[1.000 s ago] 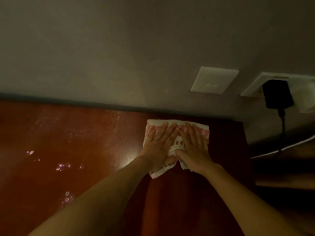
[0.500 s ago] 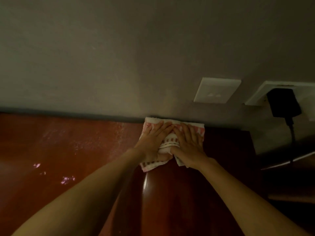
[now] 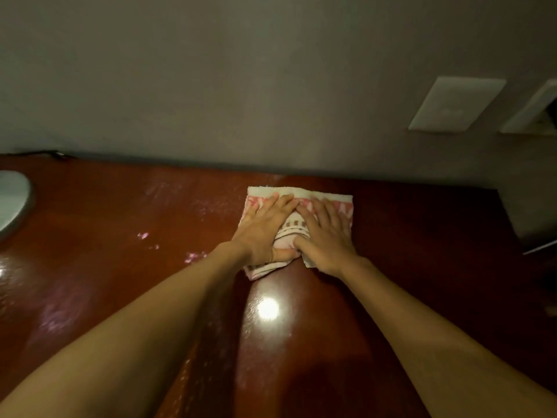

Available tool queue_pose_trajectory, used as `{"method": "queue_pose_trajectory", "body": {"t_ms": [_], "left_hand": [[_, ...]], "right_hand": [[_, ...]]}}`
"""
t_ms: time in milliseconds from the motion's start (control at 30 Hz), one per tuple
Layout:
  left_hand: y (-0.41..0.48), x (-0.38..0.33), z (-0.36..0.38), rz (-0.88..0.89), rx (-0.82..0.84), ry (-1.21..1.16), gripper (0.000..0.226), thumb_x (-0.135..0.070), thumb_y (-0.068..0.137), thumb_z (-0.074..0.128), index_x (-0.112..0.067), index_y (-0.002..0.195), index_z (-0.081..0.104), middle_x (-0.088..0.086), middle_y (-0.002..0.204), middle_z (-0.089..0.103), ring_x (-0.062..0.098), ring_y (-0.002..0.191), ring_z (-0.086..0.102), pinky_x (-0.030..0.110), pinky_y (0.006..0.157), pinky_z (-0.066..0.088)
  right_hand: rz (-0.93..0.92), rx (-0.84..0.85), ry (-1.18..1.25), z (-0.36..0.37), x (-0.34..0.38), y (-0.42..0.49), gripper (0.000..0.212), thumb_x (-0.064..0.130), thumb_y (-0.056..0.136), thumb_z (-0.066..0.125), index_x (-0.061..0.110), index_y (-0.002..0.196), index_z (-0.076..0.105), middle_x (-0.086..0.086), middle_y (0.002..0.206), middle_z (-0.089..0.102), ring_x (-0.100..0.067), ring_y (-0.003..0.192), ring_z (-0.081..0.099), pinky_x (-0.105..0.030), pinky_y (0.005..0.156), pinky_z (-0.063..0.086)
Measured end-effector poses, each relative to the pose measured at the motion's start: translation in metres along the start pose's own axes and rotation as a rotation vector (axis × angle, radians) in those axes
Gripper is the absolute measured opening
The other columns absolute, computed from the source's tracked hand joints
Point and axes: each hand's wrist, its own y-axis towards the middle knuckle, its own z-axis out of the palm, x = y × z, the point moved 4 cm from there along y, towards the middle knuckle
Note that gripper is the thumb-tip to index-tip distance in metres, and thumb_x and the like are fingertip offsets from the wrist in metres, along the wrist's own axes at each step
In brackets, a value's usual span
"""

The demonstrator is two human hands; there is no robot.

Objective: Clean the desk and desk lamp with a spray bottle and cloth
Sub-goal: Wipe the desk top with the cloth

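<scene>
Lamp base (image 3: 12, 203): grey disc, far left edge of counter (image 3: 90, 282). Counter: glossy red-brown, wet streaks left of centre. Left hand (image 3: 263, 229): flat, fingers spread, pressing cloth (image 3: 297, 229). Cloth: pink-white, folded, near wall (image 3: 271, 86). Right hand (image 3: 327, 236): flat, pressing same cloth. Wall plate (image 3: 456, 104): white, right.

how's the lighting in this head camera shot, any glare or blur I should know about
Head view: dim and warm overall; one round glare spot on the glossy desk between the forearms, fainter sheen at far left. Left hand, right hand and the cloth are fairly sharp. Wide-angle bending shows at the wall plates; right edge falls into shadow.
</scene>
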Motion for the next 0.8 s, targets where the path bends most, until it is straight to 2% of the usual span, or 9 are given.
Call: {"method": "queue_pose_trajectory", "body": {"t_ms": [167,400,467,533,600,800], "left_hand": [[-0.074,-0.015,0.019,0.03,0.027,0.033,0.1,-0.058,0.082,0.058,-0.027,0.152,-0.007,-0.007,0.16,-0.013,0.017,0.146,-0.017,0.039,0.114,-0.013],[-0.193,-0.052,0.056,0.059,0.097,0.087,0.096,-0.062,0.086,0.048,-0.024,0.151,-0.012,-0.005,0.158,-0.02,0.018,0.144,-0.024,0.044,0.115,-0.015],[-0.224,-0.062,0.067,0.066,0.111,0.109,0.095,-0.062,0.087,0.045,-0.025,0.151,-0.014,-0.006,0.157,-0.023,0.018,0.143,-0.026,0.043,0.115,-0.016],[-0.254,-0.07,0.08,0.077,0.117,0.12,0.093,-0.063,0.088,0.042,-0.025,0.15,-0.016,-0.007,0.156,-0.027,0.018,0.142,-0.029,0.044,0.116,-0.016],[-0.28,-0.075,0.09,0.092,0.119,0.141,0.092,-0.065,0.089,0.037,-0.025,0.15,-0.019,-0.007,0.154,-0.03,0.018,0.14,-0.032,0.045,0.116,-0.016],[-0.339,-0.076,0.11,0.154,0.093,0.142,0.089,-0.066,0.088,0.033,-0.024,0.151,-0.014,-0.01,0.154,-0.03,0.011,0.139,-0.035,0.044,0.114,-0.023]], "right_hand": [[0.01,0.019,0.014,0.026,0.03,-0.073,0.07,0.045,0.094,0.038,0.034,0.152,-0.001,0.006,0.159,-0.019,-0.015,0.144,-0.023,-0.04,0.115,-0.017],[0.066,0.048,-0.005,0.075,0.066,-0.194,0.068,0.049,0.096,0.031,0.036,0.15,-0.009,0.006,0.156,-0.026,-0.014,0.142,-0.029,-0.041,0.117,-0.017],[0.077,0.062,-0.014,0.088,0.074,-0.226,0.07,0.056,0.092,0.024,0.036,0.15,-0.009,0.006,0.156,-0.027,-0.014,0.141,-0.03,-0.04,0.117,-0.017],[0.082,0.067,-0.012,0.101,0.083,-0.256,0.079,0.065,0.079,0.01,0.036,0.15,-0.01,0.006,0.156,-0.028,-0.013,0.14,-0.032,-0.04,0.116,-0.017],[0.081,0.073,-0.014,0.112,0.092,-0.282,0.084,0.065,0.071,0.001,0.037,0.148,-0.014,0.007,0.155,-0.029,-0.013,0.139,-0.034,-0.041,0.117,-0.017],[0.111,0.106,0.014,0.137,0.123,-0.335,0.082,0.065,0.07,0.0,0.039,0.144,-0.021,0.008,0.152,-0.035,-0.014,0.138,-0.036,-0.045,0.117,-0.015]]}}
